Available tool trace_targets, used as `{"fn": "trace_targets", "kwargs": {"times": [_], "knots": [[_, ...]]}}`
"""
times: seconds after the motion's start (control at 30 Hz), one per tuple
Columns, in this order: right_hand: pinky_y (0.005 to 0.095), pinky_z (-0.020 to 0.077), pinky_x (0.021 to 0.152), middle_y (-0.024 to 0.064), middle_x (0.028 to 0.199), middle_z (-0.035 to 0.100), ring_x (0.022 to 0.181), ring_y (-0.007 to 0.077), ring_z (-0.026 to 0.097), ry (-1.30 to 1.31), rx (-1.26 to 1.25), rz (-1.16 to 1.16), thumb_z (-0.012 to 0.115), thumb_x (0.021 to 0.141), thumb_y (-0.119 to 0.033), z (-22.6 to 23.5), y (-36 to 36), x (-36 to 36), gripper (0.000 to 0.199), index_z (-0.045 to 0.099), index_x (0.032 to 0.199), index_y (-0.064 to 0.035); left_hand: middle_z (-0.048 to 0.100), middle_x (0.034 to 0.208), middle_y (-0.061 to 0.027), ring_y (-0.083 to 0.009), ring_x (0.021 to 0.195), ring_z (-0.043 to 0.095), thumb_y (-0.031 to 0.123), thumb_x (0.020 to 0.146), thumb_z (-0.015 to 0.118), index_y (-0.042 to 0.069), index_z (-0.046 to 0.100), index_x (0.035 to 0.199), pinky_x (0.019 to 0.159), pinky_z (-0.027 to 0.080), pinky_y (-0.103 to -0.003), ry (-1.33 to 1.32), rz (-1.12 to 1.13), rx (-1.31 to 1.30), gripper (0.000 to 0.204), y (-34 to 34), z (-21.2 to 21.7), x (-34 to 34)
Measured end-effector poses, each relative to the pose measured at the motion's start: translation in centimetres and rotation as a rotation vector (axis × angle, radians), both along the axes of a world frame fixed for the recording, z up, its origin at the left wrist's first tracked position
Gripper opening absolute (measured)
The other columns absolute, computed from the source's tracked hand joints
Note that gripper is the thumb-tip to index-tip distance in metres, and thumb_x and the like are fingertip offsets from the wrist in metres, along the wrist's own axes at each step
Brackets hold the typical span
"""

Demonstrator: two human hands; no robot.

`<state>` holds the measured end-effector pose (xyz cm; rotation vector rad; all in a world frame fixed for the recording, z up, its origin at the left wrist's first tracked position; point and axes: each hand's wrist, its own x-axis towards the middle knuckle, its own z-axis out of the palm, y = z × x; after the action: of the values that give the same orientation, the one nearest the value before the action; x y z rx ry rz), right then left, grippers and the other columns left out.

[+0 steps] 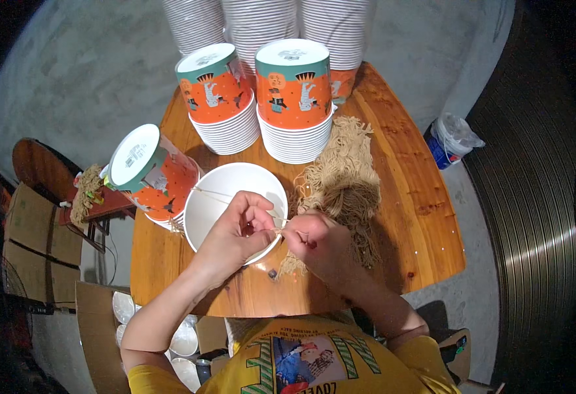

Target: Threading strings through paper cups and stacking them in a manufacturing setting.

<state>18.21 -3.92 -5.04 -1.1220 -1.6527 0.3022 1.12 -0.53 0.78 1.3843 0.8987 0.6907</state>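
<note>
My left hand (238, 226) and my right hand (320, 244) meet over the near right rim of an open white paper bucket (217, 180). Between closed fingertips, both pinch a thin tan cord (212, 194). Part of that cord runs across the bucket's mouth to its left rim. Whether the cord is knotted where the fingers meet, I cannot tell. A thick bundle of tan cords (343, 161) lies just beyond my right hand, its near end darker in shadow.
Upside-down stacks of orange and green printed paper buckets (151, 174) stand left of the open bucket and behind it (294, 98). Taller white stacks (259, 29) rise at the back. A cardboard box (97, 328) sits below the wooden table (426, 223). A lidded pail (447, 141) stands right.
</note>
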Motion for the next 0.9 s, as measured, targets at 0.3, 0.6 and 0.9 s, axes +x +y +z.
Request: {"fn": "trace_targets", "kwargs": {"times": [0.3, 0.6, 0.9], "knots": [[0.0333, 0.0504, 0.057, 0.0085, 0.071, 0.060, 0.063, 0.0257, 0.062, -0.178, 0.063, 0.054, 0.070, 0.073, -0.004, 1.2, 0.2, 0.6, 0.013, 0.061, 0.083, -0.0073, 0.053, 0.087, 0.0001, -0.0048, 0.078, 0.048, -0.004, 0.085, 0.060, 0.004, 0.044, 0.111, 0.071, 0.041, -0.018, 0.004, -0.005, -0.013, 0.031, 0.0, 0.2, -0.1], [0.0336, 0.0507, 0.056, 0.0060, 0.071, 0.059, 0.064, 0.0241, 0.061, -0.323, 0.114, 0.059, 0.070, 0.072, -0.008, 1.6, 0.6, 0.9, 0.015, 0.062, 0.084, -0.0105, 0.054, 0.084, 0.0004, -0.0049, 0.077, 0.051, -0.004, 0.085, 0.060, 0.003, 0.042, 0.111, 0.070, 0.042, -0.018, 0.026, 0.001, 0.007, 0.032, 0.0, 0.0, -0.2], [0.0225, 0.0384, 0.045, -0.0031, 0.057, 0.047, 0.048, 0.0081, 0.046, 0.424, -0.708, 0.403, 0.059, 0.084, -0.010, 1.9, 1.7, 1.4, 0.007, 0.060, 0.086, -0.0035, 0.052, 0.082, 0.0020, -0.0044, 0.075, 0.049, 0.000, 0.083, 0.062, 0.004, 0.045, 0.106, 0.069, 0.041, -0.020, 0.104, 0.012, 0.162, 0.029, -0.3, -0.2, 0.0]]}}
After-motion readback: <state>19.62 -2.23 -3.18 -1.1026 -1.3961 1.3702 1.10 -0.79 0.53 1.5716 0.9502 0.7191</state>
